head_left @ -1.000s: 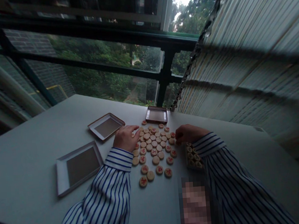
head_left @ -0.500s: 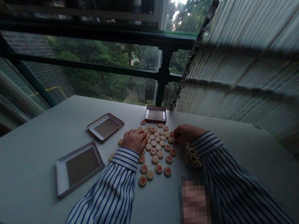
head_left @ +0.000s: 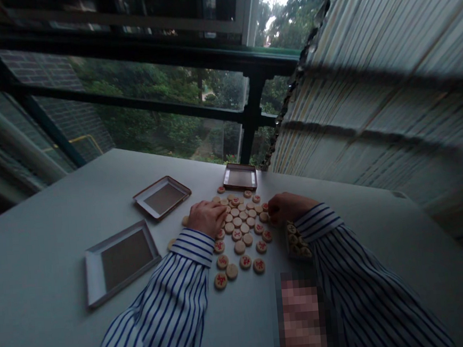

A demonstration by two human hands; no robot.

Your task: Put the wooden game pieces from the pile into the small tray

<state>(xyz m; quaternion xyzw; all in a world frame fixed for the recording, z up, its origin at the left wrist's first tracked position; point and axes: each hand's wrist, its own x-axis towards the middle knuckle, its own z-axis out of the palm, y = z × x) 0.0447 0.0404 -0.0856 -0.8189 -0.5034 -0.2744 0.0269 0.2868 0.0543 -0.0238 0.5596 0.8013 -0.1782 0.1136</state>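
Note:
Many round wooden xiangqi pieces [head_left: 236, 223] lie spread on the white table, some with red characters up and others showing plain faces. Over the left side of this cluster is my left hand [head_left: 208, 218], its fingers bent together and their tips down among the pieces. My right hand [head_left: 289, 207] is curled at the cluster's right edge, close to a red-marked piece [head_left: 265, 206]. What its fingers hold, if anything, is hidden. Partly behind my right sleeve stands a small box [head_left: 289, 250] with rows of pieces inside.
A shallow grey box part [head_left: 122, 262] lies at the left of the table [head_left: 51, 230]. Behind it is a brown-rimmed tray [head_left: 162, 197], and a similar tray [head_left: 240, 176] sits at the back edge. Window railings [head_left: 253, 97] and a pleated curtain [head_left: 369, 88] border the table.
The view has shifted very slightly. Both hands stay in nearly the same places at the cluster, and the pieces look unmoved.

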